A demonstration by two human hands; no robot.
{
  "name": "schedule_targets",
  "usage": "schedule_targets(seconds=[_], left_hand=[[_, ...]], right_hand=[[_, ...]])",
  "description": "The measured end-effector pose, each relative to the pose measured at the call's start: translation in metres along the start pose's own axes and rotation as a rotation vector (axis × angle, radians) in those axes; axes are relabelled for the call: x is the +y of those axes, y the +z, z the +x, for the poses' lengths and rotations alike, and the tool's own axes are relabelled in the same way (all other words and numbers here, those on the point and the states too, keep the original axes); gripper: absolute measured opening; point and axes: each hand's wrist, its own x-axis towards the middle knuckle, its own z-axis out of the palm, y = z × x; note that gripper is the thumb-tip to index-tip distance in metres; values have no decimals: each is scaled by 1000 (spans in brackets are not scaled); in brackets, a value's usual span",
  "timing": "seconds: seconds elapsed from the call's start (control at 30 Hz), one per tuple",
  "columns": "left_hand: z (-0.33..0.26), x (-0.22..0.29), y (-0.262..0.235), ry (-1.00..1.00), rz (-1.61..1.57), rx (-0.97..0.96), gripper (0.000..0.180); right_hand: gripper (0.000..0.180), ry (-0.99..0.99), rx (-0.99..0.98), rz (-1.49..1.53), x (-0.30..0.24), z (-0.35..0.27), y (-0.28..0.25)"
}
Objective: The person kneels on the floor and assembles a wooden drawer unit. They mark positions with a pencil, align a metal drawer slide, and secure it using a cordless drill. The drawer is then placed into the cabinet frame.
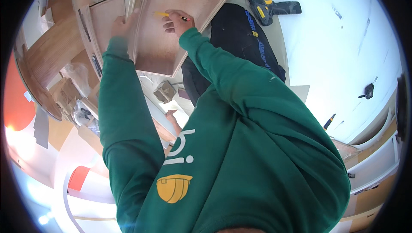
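My right hand is closed round a slim yellow pencil-like tool. Its yellow end points left, and a dark and red end shows at the other side of the fingers. The hand is over a shallow wooden panel with raised edges, which lies in front of me beside my dark-trousered leg. My left hand is at the panel's left edge, smeared by motion. Whether its fingers grip that edge, I cannot tell.
A black and yellow cordless drill lies on the right by a large white surface. Another framed wooden piece is at the left. Cardboard and clear plastic wrap are piled further left. A small brown box stands below the panel.
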Motion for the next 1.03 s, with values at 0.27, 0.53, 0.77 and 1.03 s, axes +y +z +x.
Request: schedule_targets(seconds=[0.27, 0.53, 0.77, 1.03], left_hand=[[-39, -2, 26, 196, 201, 268, 38], [-73, 22, 28, 344, 90, 481, 25], [-134, 0, -45, 392, -71, 792, 22], [-192, -36, -124, 224, -697, 1193, 35]], right_hand=[[28, -1208, 581, -790, -158, -11, -39], [51, -502, 685, -808, -154, 69, -118], [43, -1087, 370, -911, -204, -17, -4], [37, -1584, -120, -976, -259, -170, 214]])
